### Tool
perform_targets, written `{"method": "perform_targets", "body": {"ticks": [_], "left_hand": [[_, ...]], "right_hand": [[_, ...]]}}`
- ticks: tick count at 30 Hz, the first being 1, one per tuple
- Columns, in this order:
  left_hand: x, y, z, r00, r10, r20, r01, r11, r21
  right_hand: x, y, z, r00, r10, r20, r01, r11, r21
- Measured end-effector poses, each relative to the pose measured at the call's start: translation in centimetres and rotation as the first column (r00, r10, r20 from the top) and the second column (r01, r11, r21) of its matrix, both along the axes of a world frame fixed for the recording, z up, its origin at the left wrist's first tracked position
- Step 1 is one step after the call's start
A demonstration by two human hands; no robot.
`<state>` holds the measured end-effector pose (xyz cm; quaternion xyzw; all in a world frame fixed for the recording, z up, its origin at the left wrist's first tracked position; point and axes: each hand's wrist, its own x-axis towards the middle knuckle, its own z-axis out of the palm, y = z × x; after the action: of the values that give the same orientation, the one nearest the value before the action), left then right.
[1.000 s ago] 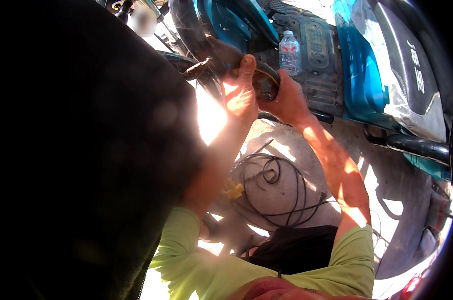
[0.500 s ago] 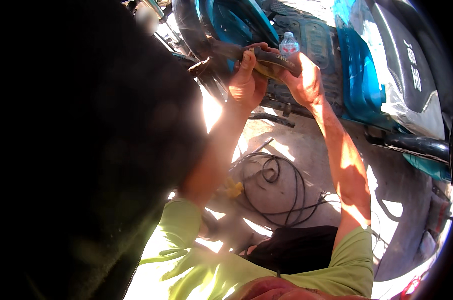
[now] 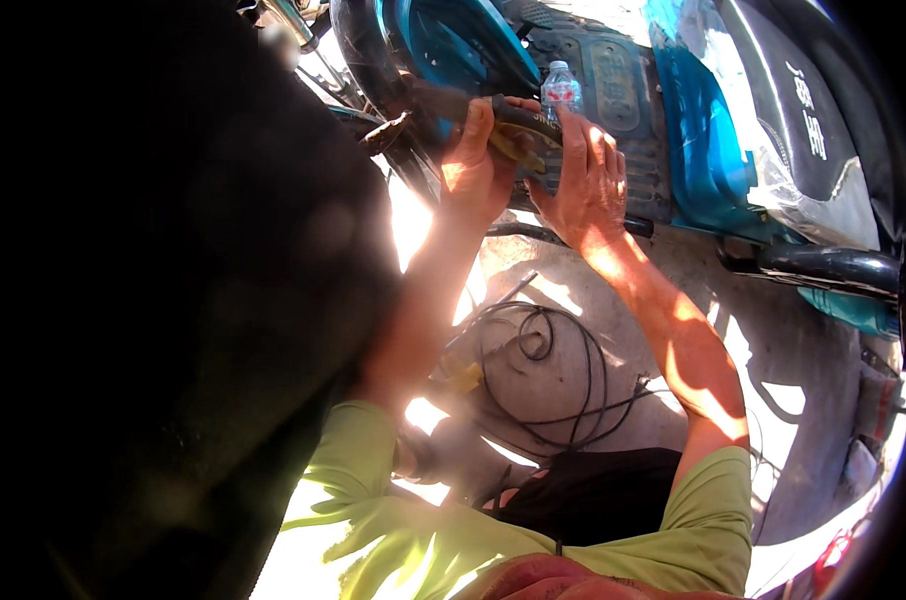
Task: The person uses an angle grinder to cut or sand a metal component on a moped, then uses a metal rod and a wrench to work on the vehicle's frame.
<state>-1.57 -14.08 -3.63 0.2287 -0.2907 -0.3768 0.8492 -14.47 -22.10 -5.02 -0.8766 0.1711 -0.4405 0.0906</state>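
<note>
My left hand (image 3: 473,165) is closed around a dark curved piece (image 3: 508,115) with pale lettering and a yellowish underside, thumb raised along its near side. My right hand (image 3: 583,185) is at the piece's right end, fingers extended and fingertips near or on it, thumb apart. A clear plastic bottle (image 3: 560,85) stands just behind on the ribbed footboard (image 3: 613,95) of a teal and black vehicle. The piece's left end runs among dark frame parts (image 3: 388,130) and is hard to separate from them.
A black seat (image 3: 803,160) partly in clear plastic is at right, above a black bar (image 3: 823,265). Coiled cable (image 3: 598,370) lies on the concrete floor (image 3: 803,450) between my arms. A large dark shape (image 3: 163,300) fills the left side.
My right hand first rose and gripped the piece, then loosened, its fingers straightening and its thumb coming away. My left hand stays closed on the piece and has shifted slightly left.
</note>
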Motion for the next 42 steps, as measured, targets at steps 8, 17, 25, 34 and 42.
{"method": "perform_targets", "body": {"ticks": [8, 17, 25, 34, 42], "left_hand": [[-1.4, -0.9, 0.6, 0.984, 0.144, -0.103, -0.139, 0.989, 0.05], [-2.1, -0.4, 1.1, 0.939, 0.33, -0.093, -0.301, 0.924, 0.238], [-1.8, 1.2, 1.7, 0.957, 0.29, -0.014, -0.27, 0.907, 0.322], [-3.0, 5.9, -1.2, 0.995, -0.07, 0.072, 0.008, 0.771, 0.637], [-2.1, 13.9, -14.7, 0.596, -0.796, 0.103, -0.045, 0.095, 0.994]], "right_hand": [[4.0, -0.7, -1.6, 0.976, -0.096, 0.198, 0.109, 0.992, -0.058], [2.6, 0.3, -0.1, 0.994, 0.007, 0.11, -0.022, 0.991, 0.13], [2.1, 2.0, 0.0, 1.0, 0.007, 0.012, -0.01, 0.966, 0.257], [-3.6, 0.8, 0.0, 0.712, 0.673, -0.202, -0.239, 0.503, 0.831], [-17.9, 4.1, -7.2, 0.52, 0.662, -0.54, 0.149, 0.553, 0.82]]}}
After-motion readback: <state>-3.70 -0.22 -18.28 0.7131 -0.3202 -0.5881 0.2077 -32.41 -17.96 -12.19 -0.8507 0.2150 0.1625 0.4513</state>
